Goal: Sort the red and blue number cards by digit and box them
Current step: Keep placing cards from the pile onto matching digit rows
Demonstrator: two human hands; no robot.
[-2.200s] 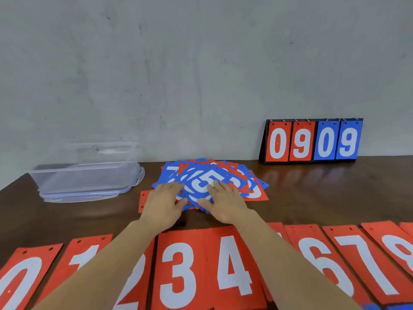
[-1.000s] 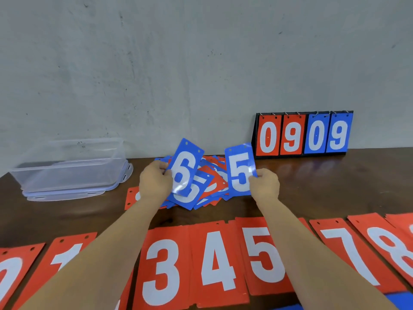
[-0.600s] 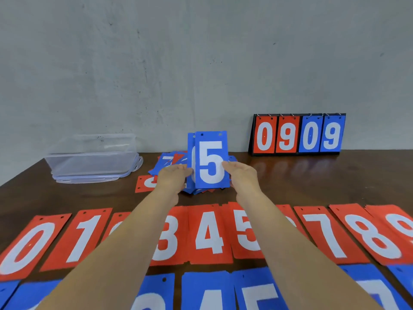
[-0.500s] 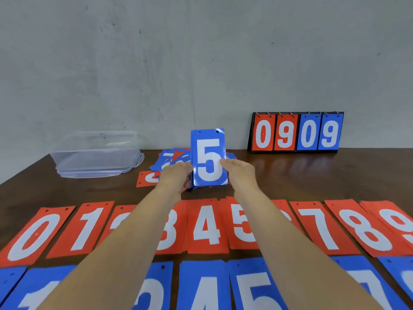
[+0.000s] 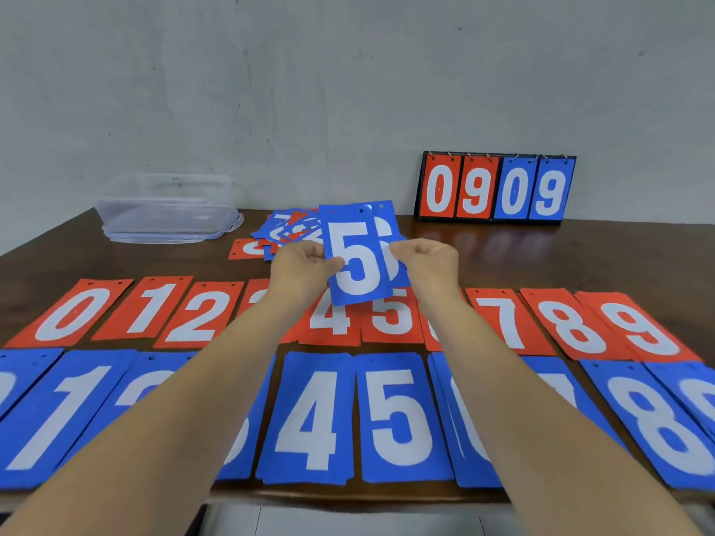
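Both hands are raised over the middle of the table, holding two cards upright between them, above the far row and just short of the loose pile. The left hand pinches the blue 5 card at its left edge, thumb laid on the front face beside the white digit. The card stands slightly tilted, its punched holes at the top. Half hidden behind it and offset to the right is a second blue card; only a curve of its numeral shows, possibly a 6. The right hand has its fingers curled onto that card's right edge and seems to be gripping it, not the 5. Directly below the held pair, flat on the wood, lies the red row running 0 to 9 from left to right, and nearer still the blue row in the same order, the forearms crossing over several digits. Just beyond the hands sits the loose pile of mixed red and blue cards. At the far left is a clear box, and at the far right a scoreboard reading 0909 stands against the wall.
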